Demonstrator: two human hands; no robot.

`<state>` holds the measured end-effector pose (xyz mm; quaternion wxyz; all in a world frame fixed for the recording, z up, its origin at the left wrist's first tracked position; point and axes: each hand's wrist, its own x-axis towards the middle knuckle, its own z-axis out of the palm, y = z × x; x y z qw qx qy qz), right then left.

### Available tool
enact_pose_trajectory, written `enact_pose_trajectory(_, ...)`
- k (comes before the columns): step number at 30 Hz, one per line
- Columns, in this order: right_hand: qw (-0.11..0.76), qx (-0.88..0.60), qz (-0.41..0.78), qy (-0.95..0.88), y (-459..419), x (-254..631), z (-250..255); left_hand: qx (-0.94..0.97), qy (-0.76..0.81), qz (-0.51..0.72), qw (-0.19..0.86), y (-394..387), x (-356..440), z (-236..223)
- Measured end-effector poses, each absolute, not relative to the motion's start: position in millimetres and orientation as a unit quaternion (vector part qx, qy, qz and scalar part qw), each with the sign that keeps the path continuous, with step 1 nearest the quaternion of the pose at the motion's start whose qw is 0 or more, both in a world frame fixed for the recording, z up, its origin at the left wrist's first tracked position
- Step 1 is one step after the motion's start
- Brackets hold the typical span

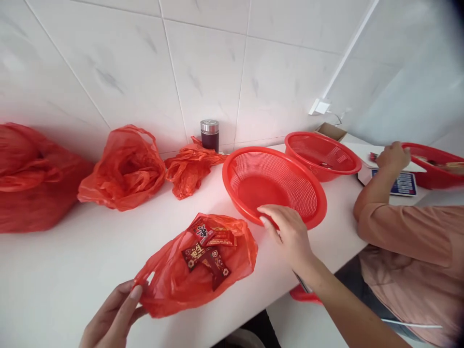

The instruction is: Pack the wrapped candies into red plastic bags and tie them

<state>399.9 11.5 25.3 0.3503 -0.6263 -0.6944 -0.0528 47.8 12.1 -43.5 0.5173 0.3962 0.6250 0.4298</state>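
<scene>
My left hand (118,311) pinches the handle end of a red plastic bag (174,295) lying on the table. Through the bag's spread mouth show several small wrapped snack packets (206,258), dark red and bright red with gold print. My right hand (288,232) is over the near rim of an empty red plastic basket (253,188), palm down. Its thumb and fingers are apart, and nothing shows between them except the rim behind; whether they touch the rim I cannot tell.
More red plastic bags (125,169) and a dark flask (210,135) stand along the tiled wall. Right of my basket is a second red basket (319,166) with a few items. A co-worker (406,237) reaches over a scale (404,183) beside another red basket (431,171).
</scene>
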Motion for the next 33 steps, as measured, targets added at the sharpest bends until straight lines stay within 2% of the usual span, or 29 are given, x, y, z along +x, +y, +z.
enact_pose_trajectory(2, 0.395, -0.588, -0.035, -0.705, 9, 388, 28, 0.372, 0.607, 0.447, 0.541, 9, 47, -41)
enact_pose_trajectory(4, 0.384, -0.549, 0.006, -0.743, 5, 373, 25, 0.357, 0.593, 0.465, 0.552, 7, 46, -37)
enact_pose_trajectory(6, 0.32, -0.551, 0.029, -0.771, 3, 360, 16, 0.347, 0.581, 0.484, 0.554, 7, 45, -29)
enact_pose_trajectory(11, 0.084, -0.636, 0.123, -0.757, 10, 360, -1, 0.306, 0.553, 0.55, 0.546, 9, 37, -10)
enact_pose_trajectory(13, 0.051, -0.63, 0.144, -0.761, 13, 360, 5, 0.311, 0.545, 0.555, 0.546, 8, 35, -6)
enact_pose_trajectory(19, 0.194, -0.563, 0.072, -0.8, 27, 304, 19, 0.336, 0.522, 0.529, 0.578, -1, 48, -4)
enact_pose_trajectory(26, 0.14, -0.56, 0.05, -0.815, 73, 267, -16, 0.284, 0.512, 0.555, 0.59, -7, 54, 6)
enact_pose_trajectory(30, 0.203, -0.485, 0.105, -0.844, 68, 278, -2, 0.275, 0.506, 0.561, 0.594, -6, 54, 8)
enact_pose_trajectory(33, 0.176, -0.39, 0.13, -0.894, 51, 284, 12, 0.288, 0.5, 0.557, 0.598, -4, 55, 10)
